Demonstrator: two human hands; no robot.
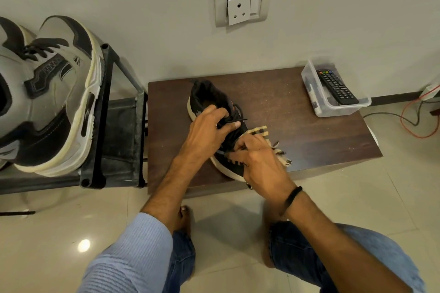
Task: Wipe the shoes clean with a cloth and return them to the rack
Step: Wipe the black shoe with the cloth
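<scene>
A black sneaker with a white sole (209, 100) lies on the low brown table (297, 126), its toe toward me. My left hand (207, 131) grips it across the laces, fingers curled over the tongue. My right hand (259, 162) holds a checked beige-and-black cloth (262, 132) against the toe end of the shoe. On the black shoe rack (100, 126) at the left stands a pair of large grey-and-black sneakers (52, 93).
A clear plastic box (333, 107) holding a black remote stands at the table's back right corner. Red and black cables (416, 123) trail on the tiled floor at the right. A broken wall socket (242, 0) hangs above. My knees and bare feet are below the table's front edge.
</scene>
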